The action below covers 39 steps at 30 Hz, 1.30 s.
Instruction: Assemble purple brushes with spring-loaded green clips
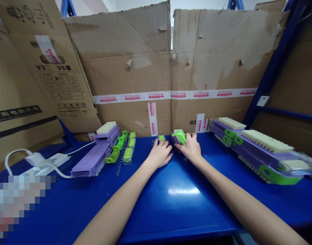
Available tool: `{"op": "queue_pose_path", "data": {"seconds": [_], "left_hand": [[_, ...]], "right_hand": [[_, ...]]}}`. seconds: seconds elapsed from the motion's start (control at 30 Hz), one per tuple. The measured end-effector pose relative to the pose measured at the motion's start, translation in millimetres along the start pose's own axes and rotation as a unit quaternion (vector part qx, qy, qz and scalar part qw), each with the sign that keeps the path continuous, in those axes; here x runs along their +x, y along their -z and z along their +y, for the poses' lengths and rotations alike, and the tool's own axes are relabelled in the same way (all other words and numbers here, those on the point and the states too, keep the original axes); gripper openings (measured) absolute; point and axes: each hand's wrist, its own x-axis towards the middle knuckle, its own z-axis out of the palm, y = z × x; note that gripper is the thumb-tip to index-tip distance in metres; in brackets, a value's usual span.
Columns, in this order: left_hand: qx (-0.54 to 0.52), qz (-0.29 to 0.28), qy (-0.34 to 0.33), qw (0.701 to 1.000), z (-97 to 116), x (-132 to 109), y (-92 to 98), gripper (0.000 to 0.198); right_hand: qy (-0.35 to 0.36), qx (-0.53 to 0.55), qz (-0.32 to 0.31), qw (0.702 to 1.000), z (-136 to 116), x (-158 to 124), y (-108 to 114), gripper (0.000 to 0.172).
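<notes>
Blue desk (176, 190), glossy, walled at the back by taped cardboard (135, 68); blue rack post (270, 71) at right.

Right hand (190, 147): fingers curled over a green handle (179, 136), gripping it at the desk's far edge. A purple body (174, 133) with a strip of bristles shows just behind the handle; most of it is hidden by the hand.

Left hand (159, 154): fingers spread flat on the desk, closed on nothing, tips touching a small green clip (161, 137). How the clip lies under them is hard to make out.

Left side: purple brushes (99, 149), loose green parts (116, 151), a clear tray of clips (129, 149), thin springs (118, 165), white power strip (47, 161) with cable. Bottom-left corner is pixelated.

Right side: row of finished brushes (260, 149), the nearest cut off by the frame edge.
</notes>
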Motion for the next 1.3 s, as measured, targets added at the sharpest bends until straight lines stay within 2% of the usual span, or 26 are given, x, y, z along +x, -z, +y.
{"op": "queue_pose_path", "data": {"seconds": [0.1, 0.27, 0.4, 0.57, 0.67, 0.77, 0.87, 0.93, 0.97, 1.03, 1.1, 1.17, 1.3], "left_hand": [[0.007, 0.004, 0.012, 1.0, -2.9, -0.8, -0.9, 0.025], [0.006, 0.019, 0.028, 0.999, -8.2, -2.6, -2.4, 0.022], [0.001, 0.019, 0.038, 0.999, -9.7, -2.9, -2.8, 0.024], [0.026, 0.036, 0.056, 0.997, -9.2, -1.1, -1.5, 0.048], [0.05, 0.062, 0.059, 0.995, -9.6, 0.7, 0.8, 0.06], [0.066, 0.103, 0.054, 0.991, -11.6, 2.2, 1.4, 0.066], [0.085, 0.187, 0.028, 0.978, -15.3, 2.3, -0.9, 0.063], [0.099, 0.253, 0.002, 0.962, -18.3, 1.2, -2.9, 0.06], [0.105, 0.281, -0.011, 0.954, -19.9, 0.4, -3.5, 0.059], [0.109, 0.309, -0.032, 0.944, -22.9, -1.5, -3.9, 0.058], [0.101, 0.296, -0.041, 0.949, -24.9, -3.2, -2.8, 0.055], [0.086, 0.253, -0.029, 0.963, -25.6, -4.1, -0.3, 0.051], [0.065, 0.169, 0.031, 0.983, -24.9, -4.0, 6.1, 0.055]], "right_hand": [[-0.011, -0.026, -0.02, 0.999, -1.7, -0.7, 5.9, 0.044], [-0.019, -0.028, -0.028, 0.999, 4.9, 3.8, 8.8, 0.049], [0.003, -0.006, -0.024, 1.0, 12.0, 6.8, 8.6, 0.04], [0.027, 0.092, -0.002, 0.995, 18.7, 11.8, 5.7, 0.038], [0.061, 0.212, 0.003, 0.975, 19.8, 17.0, 5.3, 0.039], [0.043, 0.401, -0.053, 0.914, 17.9, 17.6, 8.9, 0.044], [-0.039, 0.564, -0.185, 0.804, 15.3, 11.4, 15.7, 0.043], [-0.051, 0.627, -0.265, 0.73, 14.3, 5.9, 19.9, 0.039], [-0.051, 0.645, -0.294, 0.704, 14.2, 3.5, 21.4, 0.037], [-0.054, 0.658, -0.332, 0.674, 14.1, 0.0, 23.1, 0.036], [-0.06, 0.652, -0.352, 0.669, 13.6, -1.5, 22.9, 0.037], [-0.061, 0.638, -0.349, 0.684, 12.6, -1.0, 21.2, 0.037], [-0.063, 0.581, -0.251, 0.772, 12.1, 3.4, 15.3, 0.034]]}}
